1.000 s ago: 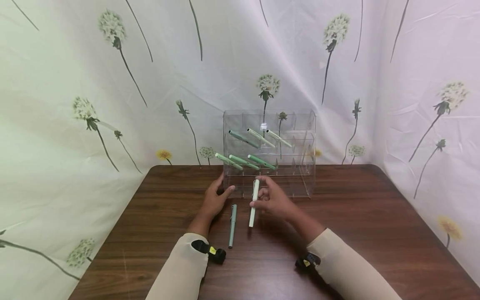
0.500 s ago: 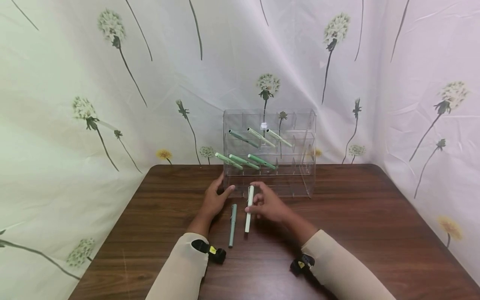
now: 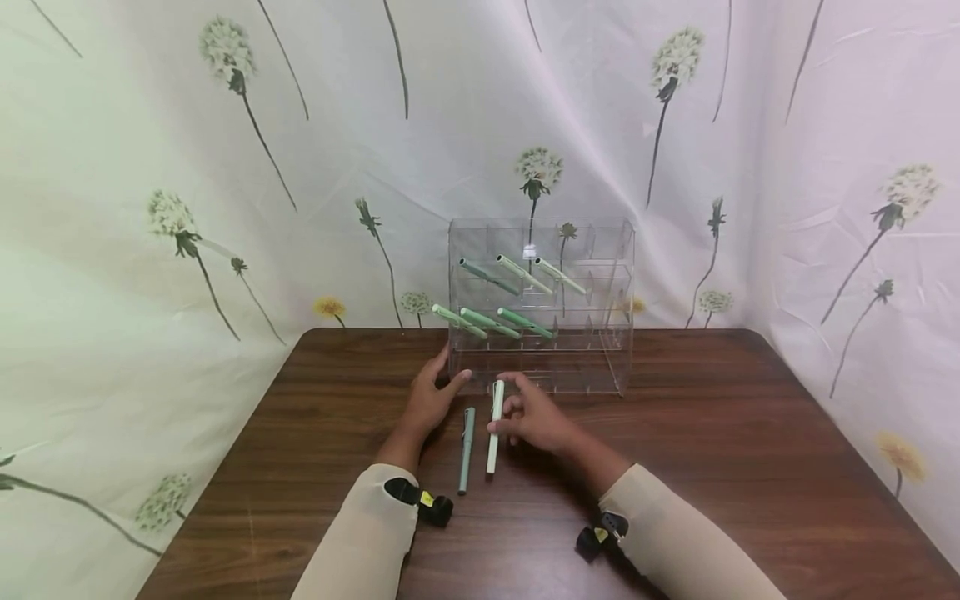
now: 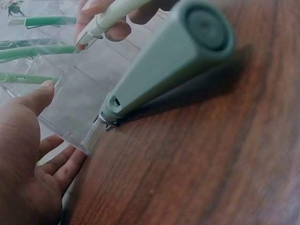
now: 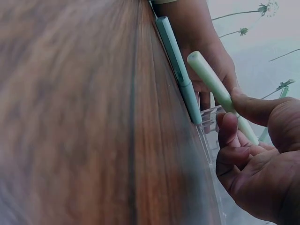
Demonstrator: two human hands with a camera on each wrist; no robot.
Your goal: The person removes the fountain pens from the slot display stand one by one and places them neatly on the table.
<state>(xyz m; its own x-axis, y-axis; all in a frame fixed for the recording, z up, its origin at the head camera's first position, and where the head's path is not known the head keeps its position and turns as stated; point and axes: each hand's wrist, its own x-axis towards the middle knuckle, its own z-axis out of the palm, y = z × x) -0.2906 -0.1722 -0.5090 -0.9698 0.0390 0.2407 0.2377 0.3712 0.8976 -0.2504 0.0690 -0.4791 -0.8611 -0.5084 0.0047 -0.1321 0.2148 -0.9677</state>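
My right hand [image 3: 536,421] holds a pale mint-white pen [image 3: 496,427] by its sides, thumb on one side and fingertips on the other. The pen is clip end away from me and hovers close over the table in the right wrist view. Just left of it a grey-green pen [image 3: 467,451] lies on the wood. My left hand [image 3: 431,400] holds the lower left front edge of a clear tiered pen rack [image 3: 615,367]. Its thumb is at the front and its fingers [image 4: 70,168] run along the outer side. Several green and cream pens, including a dark green one [image 3: 525,322], lean in the rack.
The rack stands at the back of a dark wooden table [image 3: 712,433]. Its right-hand compartments hold no pens. Close behind hangs a white cloth [image 3: 465,125] with a dandelion print. Black wrist cameras, such as the right one [image 3: 591,542], sit at both forearms.
My right hand has brought the pale pen left and toward me, lower, beside the grey-green pen. My left hand stays at the rack's edge.
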